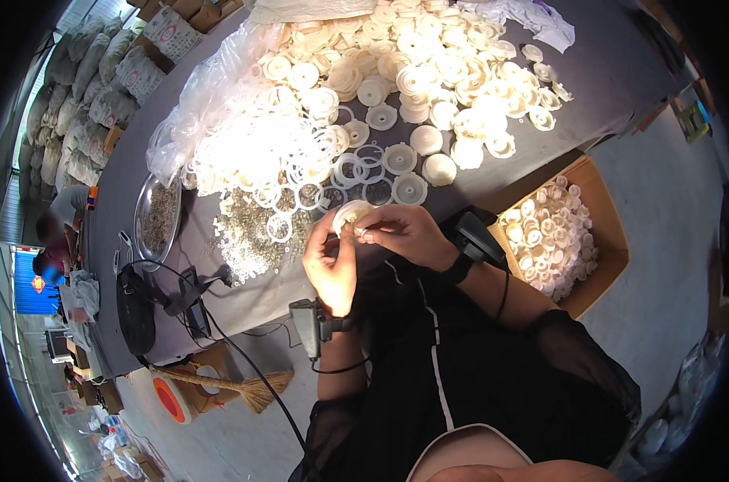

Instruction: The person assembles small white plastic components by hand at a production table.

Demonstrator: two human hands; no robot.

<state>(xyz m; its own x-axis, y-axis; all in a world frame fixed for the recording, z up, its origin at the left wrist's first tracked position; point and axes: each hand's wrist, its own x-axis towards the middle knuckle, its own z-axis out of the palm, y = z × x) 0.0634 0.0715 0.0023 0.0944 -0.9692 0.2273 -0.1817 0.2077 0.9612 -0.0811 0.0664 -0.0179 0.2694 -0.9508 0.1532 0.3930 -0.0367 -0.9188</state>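
- Left hand [330, 269] has its fingers closed round a white plastic disc [350, 215], held up just over the near edge of the desk [244, 299].
- Right hand [402, 233] pinches something tiny against the disc, can't tell what.
- Risk, I'd say: that small bit slips and vanishes into the metal bits [248, 237] below.

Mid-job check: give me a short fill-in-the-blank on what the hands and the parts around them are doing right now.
1. Both hands hold a white round ____ between them.
2. The left hand and right hand work above the table's ____ edge.
3. The cardboard box of white parts sits to the person's ____.
4. The metal bowl lies on the person's ____ side.

Missing words: disc; near; right; left
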